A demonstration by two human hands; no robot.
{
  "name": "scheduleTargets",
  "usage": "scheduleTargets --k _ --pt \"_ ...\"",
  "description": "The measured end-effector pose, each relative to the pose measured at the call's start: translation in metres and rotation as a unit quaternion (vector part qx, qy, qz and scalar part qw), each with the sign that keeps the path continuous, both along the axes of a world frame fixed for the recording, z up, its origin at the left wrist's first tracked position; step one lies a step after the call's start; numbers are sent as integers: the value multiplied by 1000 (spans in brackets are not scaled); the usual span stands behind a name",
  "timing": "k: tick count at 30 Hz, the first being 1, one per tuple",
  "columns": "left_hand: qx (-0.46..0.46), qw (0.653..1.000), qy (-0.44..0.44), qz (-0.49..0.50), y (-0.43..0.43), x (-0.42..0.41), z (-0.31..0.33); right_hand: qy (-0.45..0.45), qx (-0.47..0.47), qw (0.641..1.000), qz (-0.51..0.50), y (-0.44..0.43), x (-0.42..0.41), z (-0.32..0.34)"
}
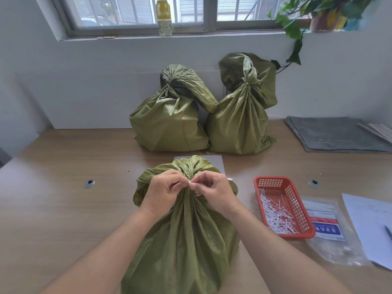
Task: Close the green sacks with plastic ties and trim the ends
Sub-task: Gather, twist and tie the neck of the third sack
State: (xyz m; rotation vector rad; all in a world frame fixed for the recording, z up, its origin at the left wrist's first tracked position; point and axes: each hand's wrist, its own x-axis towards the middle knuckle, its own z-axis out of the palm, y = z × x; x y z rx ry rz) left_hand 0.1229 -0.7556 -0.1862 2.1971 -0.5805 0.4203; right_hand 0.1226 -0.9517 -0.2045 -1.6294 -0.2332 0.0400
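My left hand [161, 192] and right hand [214, 191] meet at the gathered neck of the nearest green sack [184, 234], which stands on the tabletop [63, 209] right in front of me. Its loose top fans out just behind my knuckles. The fingers of both hands are curled. The left grips the bunched fabric, and the right pinches a small white piece at the neck, the plastic tie [190, 183]. The fingertips of the two hands almost touch there. How far the tie runs round the neck I cannot tell, because my fingers cover it.

A grey sheet [217, 163] shows from under the sack's far side. Behind it, against the wall, stand two more green sacks side by side and touching, the left tied sack [167, 126] and the right tied sack [239, 126]. Both necks are cinched and the tops flop over.

To my right, clear of the hands, a red mesh basket [298, 209] holds a heap of white tie offcuts [275, 217]. Just beyond it lies a clear labelled packet [326, 227], then a sheet of paper [369, 223] with a pen [388, 232] on it. A folded grey cloth [339, 134] lies at the far right. A bottle [164, 16] stands on the windowsill, and a trailing plant [297, 30] hangs at the right.
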Motion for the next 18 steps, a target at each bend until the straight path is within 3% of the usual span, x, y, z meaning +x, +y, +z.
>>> scheduleTargets --k 18 --pt "-42 999 29 2 -5 0 -5 -3 -24 1000 -10 -2 -2 0"
